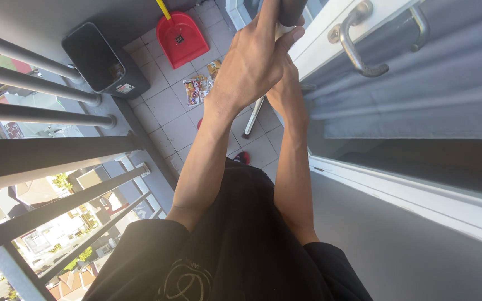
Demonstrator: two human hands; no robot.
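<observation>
The left hand [255,61] is clenching a broom handle [254,116] — the right hand [285,92] is gripping it just beneath. Past the hands, wrappers [196,88] are lying on the tiles, a red dustpan [182,38] and black bin [102,58] beyond — a door handle [358,42] is sitting to their right.

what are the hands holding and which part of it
Both hands, left hand above and right hand below, grip the upper end of a broom handle.

Both hands stacked on broom handle [254,116], left hand [252,64] over right hand [287,92]. Railing [40,114] left, door [419,83] right. Ahead on floor: bin [99,58] left of dustpan [182,38], wrappers [199,83] just before dustpan.
</observation>
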